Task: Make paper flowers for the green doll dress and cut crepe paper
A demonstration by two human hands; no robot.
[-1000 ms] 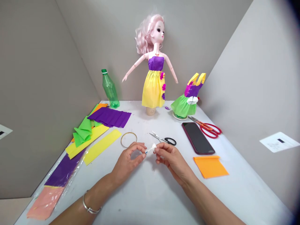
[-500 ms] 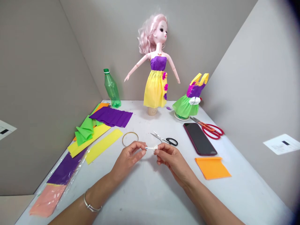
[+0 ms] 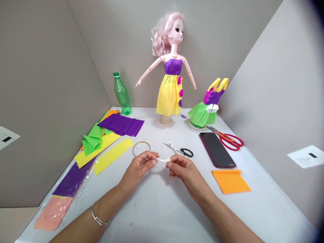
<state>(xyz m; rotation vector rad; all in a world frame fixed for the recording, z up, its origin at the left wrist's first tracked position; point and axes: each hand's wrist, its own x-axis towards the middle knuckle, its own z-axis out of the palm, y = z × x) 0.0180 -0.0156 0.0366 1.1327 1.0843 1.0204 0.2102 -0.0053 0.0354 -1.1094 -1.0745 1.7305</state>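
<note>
Above the near part of the table [image 3: 152, 212], our left hand [image 3: 136, 169] and right hand [image 3: 184, 169] narrowly pinched a white strip [image 3: 162, 160] between them; one second before it was tilted, now almost level, so we seemingly had it stretched.

The one camera sat on the person's head and looked forward and down, with the bench [image 3: 157, 209] spreading away beneath it. It was near enough that the left hand [image 3: 138, 168] and right hand [image 3: 183, 170] showed just below the middle, both forearms [image 3: 111, 197] running in from the bottom edge. Beyond them it faced the back wall [image 3: 121, 33], with side walls [image 3: 273, 101] slanting in on both flanks.
</note>
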